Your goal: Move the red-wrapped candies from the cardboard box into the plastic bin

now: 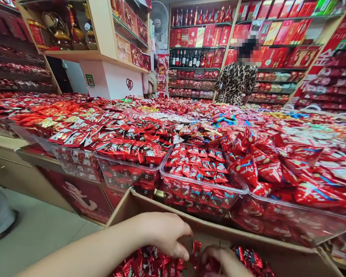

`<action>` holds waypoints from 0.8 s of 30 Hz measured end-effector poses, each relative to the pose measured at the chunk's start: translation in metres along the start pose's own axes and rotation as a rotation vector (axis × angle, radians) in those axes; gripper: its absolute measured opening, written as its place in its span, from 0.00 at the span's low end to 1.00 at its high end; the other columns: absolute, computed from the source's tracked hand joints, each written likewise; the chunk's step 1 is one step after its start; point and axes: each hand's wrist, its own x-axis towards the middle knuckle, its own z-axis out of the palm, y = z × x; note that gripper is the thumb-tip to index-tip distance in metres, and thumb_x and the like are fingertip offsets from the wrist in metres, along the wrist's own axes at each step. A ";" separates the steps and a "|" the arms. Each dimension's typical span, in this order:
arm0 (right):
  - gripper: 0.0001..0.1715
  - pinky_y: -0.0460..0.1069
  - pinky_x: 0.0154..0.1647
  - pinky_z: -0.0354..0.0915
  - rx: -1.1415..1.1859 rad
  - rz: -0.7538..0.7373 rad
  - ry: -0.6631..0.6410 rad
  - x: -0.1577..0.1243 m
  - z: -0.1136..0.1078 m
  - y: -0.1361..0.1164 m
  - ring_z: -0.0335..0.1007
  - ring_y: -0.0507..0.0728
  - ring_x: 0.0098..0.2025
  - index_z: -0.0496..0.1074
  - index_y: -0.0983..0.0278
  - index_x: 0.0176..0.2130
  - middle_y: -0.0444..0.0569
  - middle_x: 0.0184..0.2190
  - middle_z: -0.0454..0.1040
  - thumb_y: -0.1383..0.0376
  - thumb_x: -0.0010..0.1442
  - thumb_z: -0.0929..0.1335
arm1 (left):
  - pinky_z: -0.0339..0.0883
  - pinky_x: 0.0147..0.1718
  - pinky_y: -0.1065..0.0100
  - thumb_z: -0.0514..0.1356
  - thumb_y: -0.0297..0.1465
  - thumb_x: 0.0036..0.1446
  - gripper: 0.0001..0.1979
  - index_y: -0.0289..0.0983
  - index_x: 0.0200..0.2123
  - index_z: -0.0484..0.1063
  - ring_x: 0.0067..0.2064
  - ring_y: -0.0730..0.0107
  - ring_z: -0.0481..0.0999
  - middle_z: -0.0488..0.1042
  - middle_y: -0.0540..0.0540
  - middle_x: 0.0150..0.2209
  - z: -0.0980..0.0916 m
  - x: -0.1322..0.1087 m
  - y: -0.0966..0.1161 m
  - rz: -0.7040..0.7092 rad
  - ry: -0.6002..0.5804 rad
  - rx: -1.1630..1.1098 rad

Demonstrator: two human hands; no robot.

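At far left, pale fabric (0,211) shows above the tiled floor (57,223). Further right, a clear plastic bin (129,164) is heaped with red sachets (127,146). In front of it, the left hand (187,244) reaches into an open cardboard carton (219,229), over small red-wrapped candies (152,263); its thumb and forefinger stand parted, with nothing visibly gripped. One red packet (196,252) is upright just beside those fingertips, between the two hands. The right hand (219,257) is blurred and cut off by the lower edge; red wrapping shows near its fingers, but I cannot tell whether it grasps anything. To its right, more red candies (252,261) lie inside the carton, and beyond the far wall sit puffed red pouches (268,169).

The step in hand seems to be sorting or gathering the carton's loose candies. The next move probably calls for a light pinch, keeping both hands' fingers from colliding.
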 end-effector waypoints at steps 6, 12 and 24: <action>0.17 0.47 0.29 0.60 1.107 0.082 0.127 -0.029 -0.020 -0.049 0.66 0.51 0.27 0.66 0.63 0.35 0.43 0.25 0.70 0.64 0.42 0.70 | 0.60 0.27 0.72 0.59 0.43 0.41 0.36 0.42 0.54 0.50 0.35 0.65 0.70 0.69 0.43 0.40 0.018 0.007 0.014 0.170 0.078 -0.411; 0.16 0.45 0.27 0.58 1.286 0.104 0.122 -0.045 -0.022 -0.064 0.65 0.49 0.25 0.66 0.63 0.35 0.43 0.22 0.71 0.67 0.43 0.70 | 0.57 0.22 0.77 0.57 0.35 0.46 0.35 0.42 0.56 0.45 0.27 0.76 0.67 0.70 0.47 0.35 0.030 0.012 0.034 0.225 0.074 -0.758; 0.14 0.42 0.21 0.53 1.166 0.114 0.376 -0.049 -0.025 -0.067 0.57 0.46 0.20 0.69 0.66 0.27 0.39 0.17 0.66 0.64 0.37 0.73 | 0.60 0.23 0.75 0.50 0.30 0.52 0.19 0.39 0.49 0.55 0.24 0.78 0.69 0.67 0.48 0.30 0.013 0.011 0.035 0.137 -0.017 -1.062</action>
